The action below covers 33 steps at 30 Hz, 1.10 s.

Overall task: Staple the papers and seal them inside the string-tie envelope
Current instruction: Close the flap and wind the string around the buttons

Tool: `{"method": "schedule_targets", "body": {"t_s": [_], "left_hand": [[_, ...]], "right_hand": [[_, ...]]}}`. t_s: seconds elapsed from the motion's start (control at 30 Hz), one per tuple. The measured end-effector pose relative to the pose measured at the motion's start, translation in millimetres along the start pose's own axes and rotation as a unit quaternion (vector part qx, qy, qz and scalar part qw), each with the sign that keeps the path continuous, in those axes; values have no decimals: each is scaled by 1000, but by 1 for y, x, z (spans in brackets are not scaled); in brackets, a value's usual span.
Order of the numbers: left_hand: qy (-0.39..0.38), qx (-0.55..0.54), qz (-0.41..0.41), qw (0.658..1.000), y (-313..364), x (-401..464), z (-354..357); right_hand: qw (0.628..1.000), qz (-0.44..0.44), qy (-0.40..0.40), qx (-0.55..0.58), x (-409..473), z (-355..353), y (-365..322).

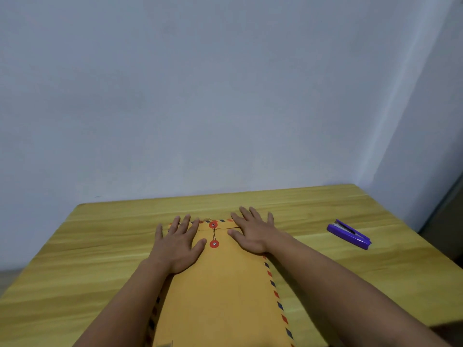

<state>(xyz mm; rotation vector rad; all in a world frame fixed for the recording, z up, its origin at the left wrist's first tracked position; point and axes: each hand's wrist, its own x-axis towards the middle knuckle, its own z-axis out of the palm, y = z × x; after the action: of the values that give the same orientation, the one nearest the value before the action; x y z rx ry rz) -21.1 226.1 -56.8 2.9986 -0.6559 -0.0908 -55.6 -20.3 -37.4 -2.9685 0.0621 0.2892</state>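
A yellow-orange string-tie envelope (220,291) with a red-and-blue striped border lies lengthwise on the wooden table (87,259), flap end away from me. The flap is folded down, and a thin string runs between its two red discs (213,234). My left hand (178,244) lies flat with spread fingers on the envelope's far left corner. My right hand (253,231) lies flat on the far right corner. Neither hand holds anything. No papers are visible.
A purple stapler (349,234) lies on the table to the right of the envelope, well apart from my right hand. A pale wall stands right behind the table's far edge, and the table's right edge is near the stapler.
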Motion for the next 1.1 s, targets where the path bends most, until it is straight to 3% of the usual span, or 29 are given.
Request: {"method": "schedule_targets", "body": {"t_s": [0.13,0.27,0.33,0.4,0.43,0.5,0.57,0.67,0.7,0.8,0.87,0.97,1.03,1.1], "left_hand": [[16,38,-17,999,4,-6,-6],[80,89,-16,993,29,-28,-20],[138,6,-21,990,50,-40,-33],[155,-162,-10,975,76,-49,-56],[129,-264,14,956,89,-53,-70],[52,-452,101,885,115,-63,-101],[30,-514,140,846,131,-71,-132],[86,-542,71,833,133,-82,-175],[107,-543,47,832,129,-86,-188],[150,-532,-6,833,112,-102,-227],[160,-560,-14,813,99,-107,-245],[151,-627,-28,764,80,-101,-254],[148,-615,-54,773,65,-83,-243],[160,-571,-91,800,54,-57,-218]], "right_hand": [[991,85,50,96,-4,-25,-8],[933,111,31,341,-22,-52,-10],[917,104,51,383,-37,-73,-15],[894,103,68,431,-53,-100,-27],[876,101,82,465,-61,-114,-33],[831,91,108,538,-79,-144,-50],[777,54,87,621,-96,-174,-64],[718,-33,63,693,-114,-205,-68],[716,-34,85,692,-118,-210,-66],[784,2,203,586,-120,-208,-47],[814,33,235,530,-115,-193,-28],[795,63,172,579,-110,-164,2],[777,65,147,608,-98,-142,17],[776,68,179,601,-83,-117,25]]}}
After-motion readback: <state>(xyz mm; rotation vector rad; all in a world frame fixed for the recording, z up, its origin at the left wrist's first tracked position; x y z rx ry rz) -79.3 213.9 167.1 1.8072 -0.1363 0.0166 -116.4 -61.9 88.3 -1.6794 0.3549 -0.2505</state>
